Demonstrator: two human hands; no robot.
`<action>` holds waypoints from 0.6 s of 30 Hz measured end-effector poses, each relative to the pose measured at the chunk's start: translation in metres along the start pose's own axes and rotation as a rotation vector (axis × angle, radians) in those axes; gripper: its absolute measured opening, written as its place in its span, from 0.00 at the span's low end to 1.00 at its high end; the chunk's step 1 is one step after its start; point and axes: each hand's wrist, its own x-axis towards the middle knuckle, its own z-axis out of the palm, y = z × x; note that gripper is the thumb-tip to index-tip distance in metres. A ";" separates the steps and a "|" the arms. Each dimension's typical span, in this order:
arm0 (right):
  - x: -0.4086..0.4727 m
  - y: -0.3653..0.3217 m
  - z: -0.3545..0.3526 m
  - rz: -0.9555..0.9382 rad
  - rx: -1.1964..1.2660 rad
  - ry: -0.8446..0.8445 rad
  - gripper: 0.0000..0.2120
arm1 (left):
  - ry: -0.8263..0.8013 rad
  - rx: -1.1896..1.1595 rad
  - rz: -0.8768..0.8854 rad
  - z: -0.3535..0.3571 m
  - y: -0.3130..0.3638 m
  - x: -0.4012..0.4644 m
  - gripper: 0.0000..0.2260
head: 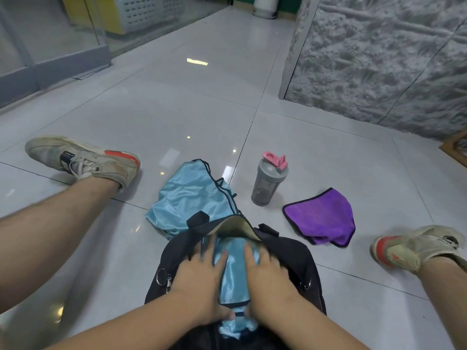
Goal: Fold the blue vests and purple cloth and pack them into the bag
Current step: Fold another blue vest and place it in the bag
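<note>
Folded vest (233,271) under both hands (202,279), spread flat, pressing it into the bag (298,258); could bunch up and unfold if shoved.

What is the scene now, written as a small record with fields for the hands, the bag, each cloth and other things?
left hand: flat on the folded vest, pressing it into the bag
right hand: flat on the same vest
folded vest: blue, in the open bag
bag: black, open, on the floor between the legs
second vest: blue, unfolded, on the floor beyond the bag
purple cloth: on the floor, right of the bag, partly folded
bottle: grey, pink lid, upright
</note>
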 end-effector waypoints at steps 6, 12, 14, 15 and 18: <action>0.006 0.017 0.026 0.012 0.042 -0.093 0.51 | -0.135 -0.147 -0.036 0.014 -0.007 0.010 0.63; 0.013 0.020 0.006 0.028 0.050 -0.190 0.54 | -0.146 -0.261 -0.046 0.003 -0.014 0.011 0.65; 0.011 0.016 -0.010 0.004 0.098 -0.221 0.65 | -0.143 -0.279 -0.041 -0.010 -0.012 0.011 0.65; 0.009 0.013 -0.021 -0.040 0.096 -0.214 0.66 | -0.128 -0.284 -0.034 -0.020 -0.011 0.010 0.64; 0.005 0.009 -0.068 -0.193 0.070 -0.125 0.39 | -0.020 -0.275 0.062 -0.050 -0.010 0.012 0.52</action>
